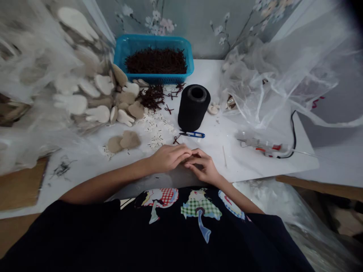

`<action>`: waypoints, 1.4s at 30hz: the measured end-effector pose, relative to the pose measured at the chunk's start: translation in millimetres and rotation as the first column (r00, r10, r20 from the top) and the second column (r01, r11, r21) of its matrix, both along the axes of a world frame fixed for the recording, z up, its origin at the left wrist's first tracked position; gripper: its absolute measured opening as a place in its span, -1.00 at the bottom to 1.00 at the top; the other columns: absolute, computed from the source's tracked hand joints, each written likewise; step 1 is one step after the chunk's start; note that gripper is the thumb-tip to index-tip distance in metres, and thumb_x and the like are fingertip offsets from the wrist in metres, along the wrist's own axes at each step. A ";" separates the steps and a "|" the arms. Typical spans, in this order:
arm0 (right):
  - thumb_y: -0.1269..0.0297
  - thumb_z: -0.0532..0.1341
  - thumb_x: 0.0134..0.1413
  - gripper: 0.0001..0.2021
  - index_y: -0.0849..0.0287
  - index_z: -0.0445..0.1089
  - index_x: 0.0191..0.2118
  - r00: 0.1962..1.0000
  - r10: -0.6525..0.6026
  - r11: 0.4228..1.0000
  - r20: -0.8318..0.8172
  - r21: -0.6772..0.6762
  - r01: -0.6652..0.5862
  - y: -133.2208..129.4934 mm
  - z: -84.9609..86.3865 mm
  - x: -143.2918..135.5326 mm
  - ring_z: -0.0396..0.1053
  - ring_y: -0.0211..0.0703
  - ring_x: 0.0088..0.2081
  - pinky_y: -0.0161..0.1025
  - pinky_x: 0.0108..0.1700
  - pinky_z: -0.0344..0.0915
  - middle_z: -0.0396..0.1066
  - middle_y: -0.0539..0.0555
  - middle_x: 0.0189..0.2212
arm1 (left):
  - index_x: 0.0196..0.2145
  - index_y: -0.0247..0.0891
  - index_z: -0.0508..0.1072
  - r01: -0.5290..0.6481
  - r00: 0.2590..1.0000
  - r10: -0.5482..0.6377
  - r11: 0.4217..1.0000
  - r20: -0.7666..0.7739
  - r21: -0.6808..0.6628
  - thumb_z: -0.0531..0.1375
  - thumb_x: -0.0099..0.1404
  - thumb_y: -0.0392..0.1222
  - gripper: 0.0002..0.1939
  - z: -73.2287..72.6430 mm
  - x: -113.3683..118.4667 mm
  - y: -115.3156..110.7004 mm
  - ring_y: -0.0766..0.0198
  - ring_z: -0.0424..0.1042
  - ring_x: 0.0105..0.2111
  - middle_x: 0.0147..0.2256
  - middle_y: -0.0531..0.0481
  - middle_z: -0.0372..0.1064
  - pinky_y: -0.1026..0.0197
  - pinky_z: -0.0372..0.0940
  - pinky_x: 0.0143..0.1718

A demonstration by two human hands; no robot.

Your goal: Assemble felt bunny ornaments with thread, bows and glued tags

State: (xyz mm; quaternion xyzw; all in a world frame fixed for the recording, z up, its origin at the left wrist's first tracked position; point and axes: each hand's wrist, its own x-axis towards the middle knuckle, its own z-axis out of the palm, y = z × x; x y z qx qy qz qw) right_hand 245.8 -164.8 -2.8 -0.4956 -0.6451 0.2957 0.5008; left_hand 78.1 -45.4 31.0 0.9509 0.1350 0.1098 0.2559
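The bare left hand and the bare right hand met at the fingertips on the near side of the tall black spool with the hollow core. The fingers were curled inward as if around something small, but they covered the spot; whether they pinched anything, and which way its long axis ran, I could not tell. A small dark-brown cord bow lay near-left of the spool's foot, just past the left hand's fingers, so the left was the nearer hand. The blue-handled metal snips lay crosswise between spool and hands, blades leftward toward the bow, handle end rightward, on the right hand's side. Small white printed labels were scattered left of the spool; a thin pale stick lay near-right of it, pointing away from the body.
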 end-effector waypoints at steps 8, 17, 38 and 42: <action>0.26 0.25 0.18 -0.89 0.11 0.49 -0.34 0.987 -0.139 0.990 0.080 -0.021 0.141 -9.3 -0.3 24.9 0.36 -0.03 -0.02 0.03 0.06 0.34 0.43 0.16 -0.15 | -0.37 -0.26 0.48 0.190 0.942 -0.115 0.957 -0.314 0.218 0.06 0.34 -0.21 -0.78 -12.5 11.3 25.1 0.32 0.38 -0.48 -0.34 -0.01 0.46 0.27 0.01 -0.55; 0.27 0.10 0.30 -0.83 0.15 0.36 -0.32 0.995 0.018 0.980 -0.094 -0.197 -0.036 2.5 7.2 11.1 0.36 -0.29 -0.50 -0.33 -0.38 0.30 0.40 -0.05 -0.52 | -0.43 -0.26 0.53 0.165 0.942 -0.077 0.953 -0.326 0.253 0.15 0.25 -0.17 -0.80 -17.8 13.5 20.1 0.29 0.40 -0.48 -0.38 0.00 0.48 0.25 -0.02 -0.56; 0.38 -0.03 0.28 -0.83 0.22 0.29 -0.22 0.715 0.067 0.902 0.696 -0.348 0.254 23.8 15.1 -3.4 0.38 -0.07 -0.34 -0.21 -0.26 0.27 0.44 0.18 -0.38 | -0.62 -0.25 0.18 -0.017 0.799 0.574 0.317 0.178 -0.948 0.18 0.29 0.11 -0.52 -12.9 26.6 -6.1 0.32 0.26 -0.45 -0.54 0.05 0.18 0.25 0.21 -0.32; 0.39 -0.03 0.26 -0.82 0.22 0.26 -0.12 0.644 0.123 0.843 0.755 -0.421 0.334 30.5 27.5 -13.0 0.42 -0.05 -0.37 -0.23 -0.35 0.22 0.48 0.18 -0.36 | -0.65 -0.24 -0.06 0.094 0.667 0.743 -0.156 -0.054 -0.983 0.17 0.34 -0.03 -0.42 -9.9 44.4 -13.6 0.43 -0.07 -0.65 -0.68 0.17 -0.16 0.31 0.06 -0.54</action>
